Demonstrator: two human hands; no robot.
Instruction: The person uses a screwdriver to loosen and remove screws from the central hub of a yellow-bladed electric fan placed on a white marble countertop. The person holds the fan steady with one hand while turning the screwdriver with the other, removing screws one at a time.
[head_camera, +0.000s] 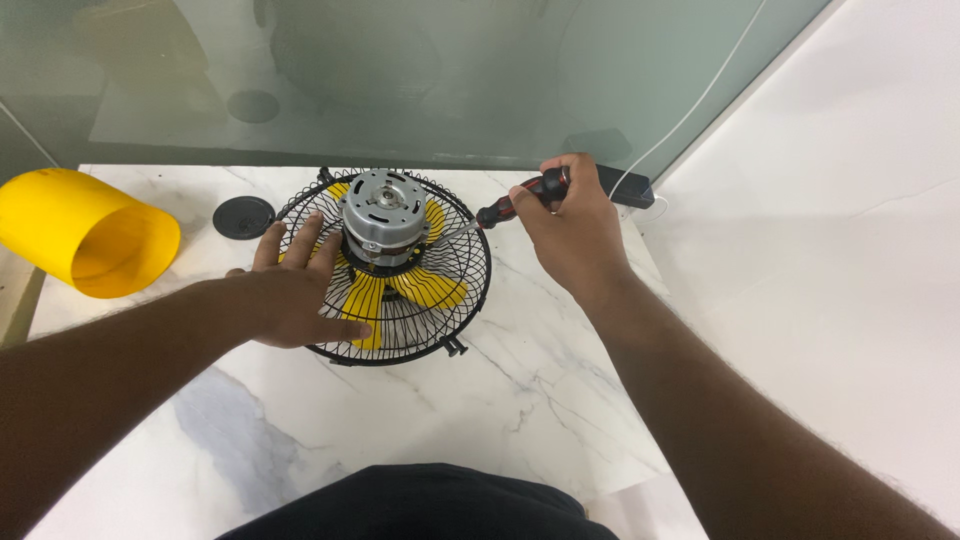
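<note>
A round black wire fan guard (455, 290) with yellow blades (425, 290) lies flat on the marble table (500, 400). A silver motor (383, 218) stands at its centre. My left hand (295, 285) rests flat on the guard's left side, fingers spread. My right hand (565, 225) grips a red-and-black screwdriver (515, 203). Its metal tip points left and down at the motor's right side.
A yellow cylinder (80, 232) lies on its side at the table's left edge. A small black round cap (243, 217) sits beside the guard. A black adapter (625, 187) with a white cable (700, 100) lies behind my right hand. A glass wall stands at the back.
</note>
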